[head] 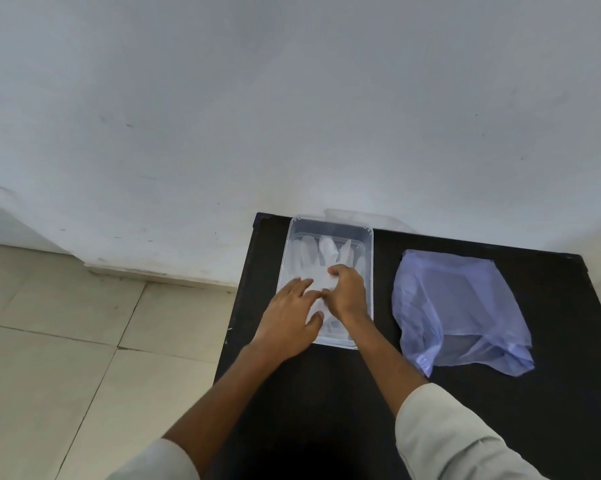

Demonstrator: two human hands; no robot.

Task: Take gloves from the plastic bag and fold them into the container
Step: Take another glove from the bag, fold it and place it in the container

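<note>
A clear rectangular container (369, 244) stands on the left part of a black table (330, 393). Thin white gloves (321, 252) lie inside it, fingers pointing to the far end. My left hand (290, 322) rests flat on the gloves at the container's near left, fingers spread. My right hand (349, 292) is inside the container just right of it, fingers curled and pinching the glove material at the middle. A bluish translucent plastic bag (461, 310) lies flattened on the table to the right of the container.
The table's far edge meets a white wall (292, 98). A clear lid or second piece of plastic (378, 220) leans behind the container. Tiled floor (84, 341) lies to the left of the table.
</note>
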